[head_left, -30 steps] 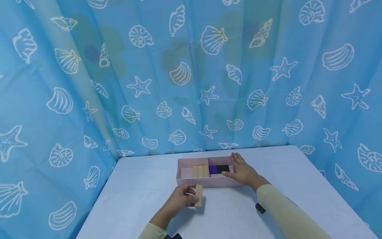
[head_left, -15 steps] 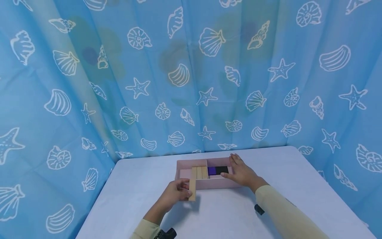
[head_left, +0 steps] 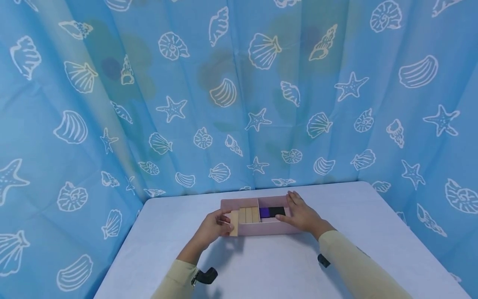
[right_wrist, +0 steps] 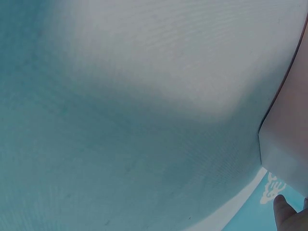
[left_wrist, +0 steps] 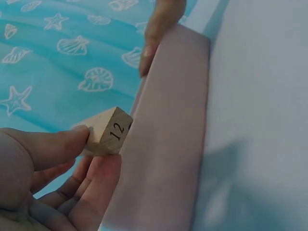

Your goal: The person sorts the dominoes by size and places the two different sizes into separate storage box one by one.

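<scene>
My left hand (head_left: 210, 231) pinches a wooden block (head_left: 234, 224) between thumb and fingers at the front left of a pink box (head_left: 269, 229). In the left wrist view the block (left_wrist: 111, 134) shows a "12" printed on its end, beside the box's outer wall (left_wrist: 168, 125). Three similar wooden blocks (head_left: 248, 215) lie side by side against the divider in the left compartment. The right compartment holds a purple block (head_left: 264, 212) and a black block (head_left: 276, 211). My right hand (head_left: 305, 216) rests across the box's right end, fingers extended toward the far rim and thumb near the front rim.
The box stands on a white-covered table (head_left: 168, 232) near its back edge. A blue curtain (head_left: 239, 104) with shell prints hangs behind and at the sides. Dark wrist cameras (head_left: 206, 275) hang below both forearms.
My left hand has carried the wooden block up and to the left, from in front of the box to its front left wall. The right hand stays on the box's right end.
</scene>
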{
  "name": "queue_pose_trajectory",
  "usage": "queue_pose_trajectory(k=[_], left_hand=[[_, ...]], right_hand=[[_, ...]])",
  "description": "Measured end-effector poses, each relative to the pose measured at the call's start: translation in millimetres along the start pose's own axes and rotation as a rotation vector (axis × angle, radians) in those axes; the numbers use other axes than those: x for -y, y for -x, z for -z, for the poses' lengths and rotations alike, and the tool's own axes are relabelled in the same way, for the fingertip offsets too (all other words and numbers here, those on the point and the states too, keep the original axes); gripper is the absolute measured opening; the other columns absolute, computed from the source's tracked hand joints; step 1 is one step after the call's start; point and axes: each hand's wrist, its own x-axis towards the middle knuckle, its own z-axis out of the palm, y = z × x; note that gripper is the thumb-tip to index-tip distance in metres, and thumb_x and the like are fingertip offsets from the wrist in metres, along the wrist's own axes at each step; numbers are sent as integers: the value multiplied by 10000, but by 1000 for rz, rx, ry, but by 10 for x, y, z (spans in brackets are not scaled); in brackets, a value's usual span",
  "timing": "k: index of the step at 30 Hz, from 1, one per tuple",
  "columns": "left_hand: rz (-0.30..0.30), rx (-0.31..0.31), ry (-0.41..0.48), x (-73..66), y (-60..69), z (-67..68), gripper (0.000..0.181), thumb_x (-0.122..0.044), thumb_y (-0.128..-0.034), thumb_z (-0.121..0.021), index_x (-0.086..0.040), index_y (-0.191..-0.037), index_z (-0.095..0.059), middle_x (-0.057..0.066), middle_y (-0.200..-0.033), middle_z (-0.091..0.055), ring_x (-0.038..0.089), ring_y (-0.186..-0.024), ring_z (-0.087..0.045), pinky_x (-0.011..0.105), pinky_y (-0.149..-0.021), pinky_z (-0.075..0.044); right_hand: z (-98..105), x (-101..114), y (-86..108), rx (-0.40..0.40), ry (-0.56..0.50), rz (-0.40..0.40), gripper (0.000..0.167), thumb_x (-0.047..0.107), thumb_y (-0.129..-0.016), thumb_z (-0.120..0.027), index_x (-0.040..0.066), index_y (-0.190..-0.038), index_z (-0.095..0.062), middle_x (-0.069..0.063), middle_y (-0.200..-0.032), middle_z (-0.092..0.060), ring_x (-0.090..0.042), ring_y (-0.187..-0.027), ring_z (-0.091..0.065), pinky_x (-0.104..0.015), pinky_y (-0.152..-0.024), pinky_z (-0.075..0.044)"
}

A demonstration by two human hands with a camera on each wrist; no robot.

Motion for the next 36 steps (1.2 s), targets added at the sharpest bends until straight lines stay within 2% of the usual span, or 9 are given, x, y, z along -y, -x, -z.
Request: queue_pose_trajectory(k=[5, 9, 17, 23, 31, 36], left_hand=[[4, -10, -27, -68, -166, 96, 561, -51, -868, -722, -84, -1391, -520, 107, -1045, -586, 230, -905, -624, 338, -750, -576], [0, -14, -53, -120, -306, 123, 527, -49, -879, -709, -104, -1376, -543, 108, -1050, -589, 231, -903, -630, 337, -751, -576], [37, 10, -104, -240, -510, 49, 541, -30, -889, -675, -58, -1401, -504, 109, -1056, -591, 223, -879, -641, 353, -749, -577], [76, 3, -183, -266, -667, -48, 533, -24, -884, -687, -41, -1386, -510, 95, -1031, -600, 217, -864, -643, 356, -749, -577], [148, -2, -202, -246, -721, -155, 528, -12, -894, -668, -40, -1392, -495, 111, -1099, -589, 238, -931, -626, 367, -798, -564], [166, -35, -292, -224, -721, -172, 483, -16, -899, -657, -15, -1360, -511, 121, -1143, -603, 258, -997, -600, 400, -858, -538]], right_hand=[[30, -15, -26, -9, 16, 17, 1158, 851, -802, -347, -35, -1527, -176, -204, -1599, -111, -382, -1461, -55, -559, -1132, -171], [50, -46, -49, -23, 26, 21, 1155, 849, -806, -342, -46, -1521, -191, -215, -1594, -125, -389, -1459, -60, -562, -1128, -177], [55, -84, -7, -8, 16, 1, 1168, 848, -801, -360, -65, -1512, -201, -228, -1589, -125, -401, -1455, -65, -571, -1127, -168], [34, -83, -2, -17, 18, 10, 1165, 845, -807, -353, -70, -1510, -196, -236, -1587, -125, -408, -1452, -67, -578, -1125, -165], [-18, -48, -28, -20, 5, 21, 1166, 848, -805, -352, -62, -1515, -189, -230, -1590, -119, -404, -1454, -60, -576, -1129, -154], [-52, -29, -51, -20, 6, 27, 1168, 849, -805, -352, -63, -1515, -185, -232, -1588, -122, -406, -1453, -66, -573, -1130, -156]])
